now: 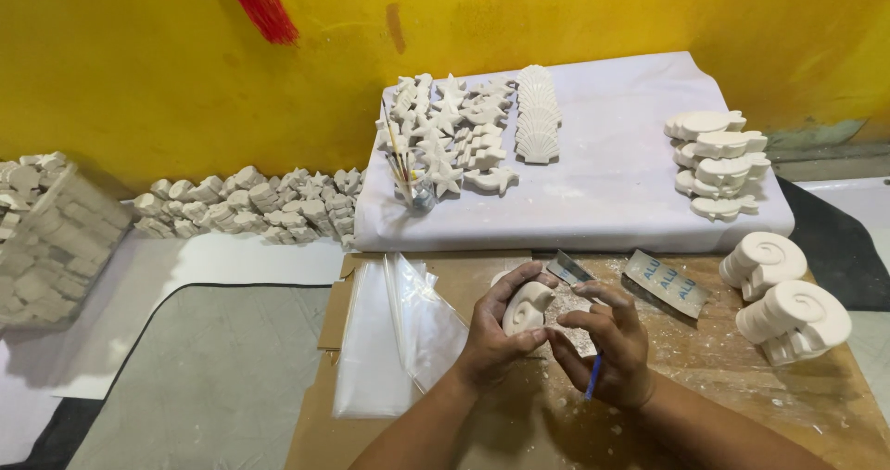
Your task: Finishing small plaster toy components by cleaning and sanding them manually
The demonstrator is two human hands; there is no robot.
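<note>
Your left hand [496, 331] holds a white spiral shell cast [527, 308]; your right hand [607, 345] grips a blue-handled tool [592, 375] at its 3 o'clock edge. You are trimming; next, turn it gently.

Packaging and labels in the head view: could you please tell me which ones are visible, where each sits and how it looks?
Clear plastic bags: flat, see-through pile on the cardboard, left of the left hand.
Printed strip: grey rectangle with blue lettering, lying flat on the cardboard right of the hands.
Small strip: grey, angled, just above the right hand.
No screens or signs.
</note>
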